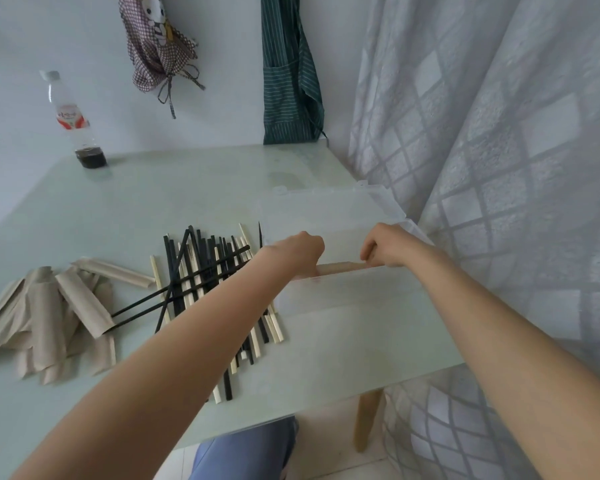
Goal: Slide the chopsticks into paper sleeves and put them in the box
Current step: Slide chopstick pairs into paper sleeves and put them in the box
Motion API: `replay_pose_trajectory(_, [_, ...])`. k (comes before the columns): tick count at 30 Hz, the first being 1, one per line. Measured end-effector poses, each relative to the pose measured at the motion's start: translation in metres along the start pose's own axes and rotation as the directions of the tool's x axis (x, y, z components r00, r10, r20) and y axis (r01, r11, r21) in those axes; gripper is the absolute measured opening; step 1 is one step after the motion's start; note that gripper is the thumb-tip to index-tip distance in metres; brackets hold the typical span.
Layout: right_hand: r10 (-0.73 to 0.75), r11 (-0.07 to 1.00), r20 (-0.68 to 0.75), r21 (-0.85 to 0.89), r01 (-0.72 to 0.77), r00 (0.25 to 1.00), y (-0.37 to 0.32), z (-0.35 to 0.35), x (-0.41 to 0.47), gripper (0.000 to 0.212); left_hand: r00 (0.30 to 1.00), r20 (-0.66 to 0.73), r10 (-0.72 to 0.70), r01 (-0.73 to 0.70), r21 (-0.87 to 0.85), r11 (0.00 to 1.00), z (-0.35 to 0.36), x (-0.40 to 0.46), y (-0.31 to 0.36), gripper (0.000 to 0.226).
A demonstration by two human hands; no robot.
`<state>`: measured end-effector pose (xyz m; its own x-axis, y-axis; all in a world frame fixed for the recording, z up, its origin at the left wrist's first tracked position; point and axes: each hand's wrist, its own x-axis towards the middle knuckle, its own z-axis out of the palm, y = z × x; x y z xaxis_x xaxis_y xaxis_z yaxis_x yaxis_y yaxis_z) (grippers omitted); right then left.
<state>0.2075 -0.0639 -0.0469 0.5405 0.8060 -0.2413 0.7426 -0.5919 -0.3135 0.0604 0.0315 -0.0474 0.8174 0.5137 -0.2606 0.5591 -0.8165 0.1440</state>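
Observation:
Over the clear plastic box (347, 289) at the table's right, both hands hold one sleeved pair of chopsticks (340, 267) level. My left hand (297, 252) grips its left end and my right hand (385, 245) grips its right end. The sleeve is tan paper and lies just above the box's front wall. A heap of black and pale wooden chopsticks (208, 285) lies on the table left of the box, partly under my left forearm. Several empty tan paper sleeves (52, 313) are piled at the far left.
The box's clear lid (326, 209) lies open behind it. A plastic bottle (75, 123) with dark liquid stands at the back left. A curtain (499, 168) hangs close along the table's right edge. Two aprons hang on the wall.

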Motion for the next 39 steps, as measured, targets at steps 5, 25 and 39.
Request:
replay_pose_trajectory(5, [-0.052,0.994,-0.120,0.092,0.064,0.991,-0.009,0.009,-0.002,0.013,0.998,-0.070,0.004,-0.017,-0.187,0.982,0.004,-0.006,-0.010,0.032])
replay_pose_trajectory(25, [-0.371,0.908,-0.232,0.114,0.403,0.899,-0.217,0.089,-0.076,0.021,0.728,-0.411,-0.549,0.246,-0.590,0.769,0.018,-0.164,-0.188,0.034])
replay_pose_trajectory(39, [-0.081,0.956,0.021,0.284,0.072,0.996,-0.263,0.142,-0.045,0.028,0.972,-0.070,-0.225,0.223,-0.032,0.974,0.039,-0.162,-0.262,0.047])
